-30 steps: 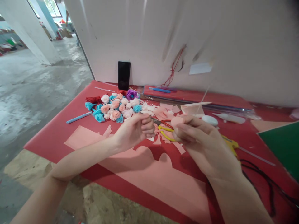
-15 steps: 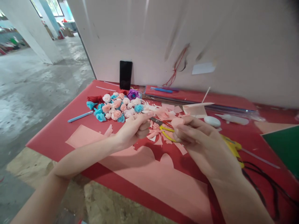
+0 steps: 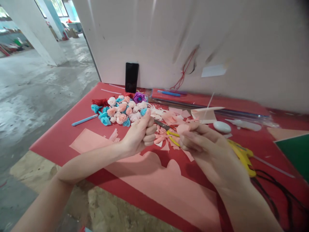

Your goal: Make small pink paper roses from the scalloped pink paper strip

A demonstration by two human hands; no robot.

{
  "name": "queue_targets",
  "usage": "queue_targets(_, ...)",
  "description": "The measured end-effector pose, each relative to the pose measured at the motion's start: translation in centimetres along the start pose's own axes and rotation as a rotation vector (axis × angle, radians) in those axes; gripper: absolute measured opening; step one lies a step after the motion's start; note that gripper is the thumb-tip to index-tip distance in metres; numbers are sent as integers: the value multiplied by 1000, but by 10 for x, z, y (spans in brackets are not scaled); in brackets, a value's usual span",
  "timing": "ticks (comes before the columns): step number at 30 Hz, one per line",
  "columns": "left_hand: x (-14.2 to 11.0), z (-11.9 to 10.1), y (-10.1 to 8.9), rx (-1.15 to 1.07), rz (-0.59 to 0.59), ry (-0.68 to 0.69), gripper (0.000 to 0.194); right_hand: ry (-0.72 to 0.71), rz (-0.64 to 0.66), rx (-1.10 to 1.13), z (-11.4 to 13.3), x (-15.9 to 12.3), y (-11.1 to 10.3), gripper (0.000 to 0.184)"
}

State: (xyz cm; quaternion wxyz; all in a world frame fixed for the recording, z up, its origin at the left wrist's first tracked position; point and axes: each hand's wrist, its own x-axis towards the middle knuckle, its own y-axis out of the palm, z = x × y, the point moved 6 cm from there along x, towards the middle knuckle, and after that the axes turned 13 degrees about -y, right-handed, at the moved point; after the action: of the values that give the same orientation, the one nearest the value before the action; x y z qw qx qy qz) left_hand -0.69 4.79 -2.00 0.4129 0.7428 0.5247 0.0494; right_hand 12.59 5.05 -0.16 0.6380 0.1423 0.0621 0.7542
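Pink paper piece [image 3: 182, 129] sat pinched between the fingertips of our right hand [image 3: 211, 149], raised over the red counter [image 3: 55, 135], to the right of our left hand [image 3: 140, 137] and apart from it. We had the left curled into a fist, thumb up; whether it hid anything, we could not tell. Beyond our hands, scissors [image 3: 162, 125] lay among paper scraps [image 3: 171, 118]. Farther back, clear plastic wrapping [image 3: 271, 121] enclosed long rods [image 3: 224, 110]; we could not make out the translucent bottle [image 3: 246, 125]'s contents.

Daylight from the far window [image 3: 60, 8], soft shadows, dark upper-right corner.
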Motion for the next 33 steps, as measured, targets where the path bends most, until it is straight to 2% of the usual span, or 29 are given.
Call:
queue_targets(2, -2, -3, 4, -56, 76, 47, 51, -9, 4, -5, 1, 0, 1, 17)
queue_targets(5, -7, -3, 14, -131, 196, 25, 54, -8, -1, -17, 1, 1, 2, 17)
queue_targets(10, -12, 1, 23, -172, 288, -24, 60, 19, 6, 15, -3, -1, 3, 19)
queue_targets(17, -17, 2, 27, -155, 346, -50, 52, 48, 20, -3, -6, -3, 1, 20)
queue_targets(20, -16, 2, 26, -98, 340, -18, 42, 52, 25, 5, -5, -4, 2, 22)
queue_targets(25, -15, -3, 16, 275, 163, 276, 15, 66, 31, -32, -5, -6, 3, 22)
queue_targets(28, -20, -4, 18, 516, 99, 419, 12, 53, 31, -47, -4, -7, 4, 21)
queue_targets(33, -40, -17, 27, 845, -33, 853, 7, 2, 58, -108, -5, -8, 6, 15)
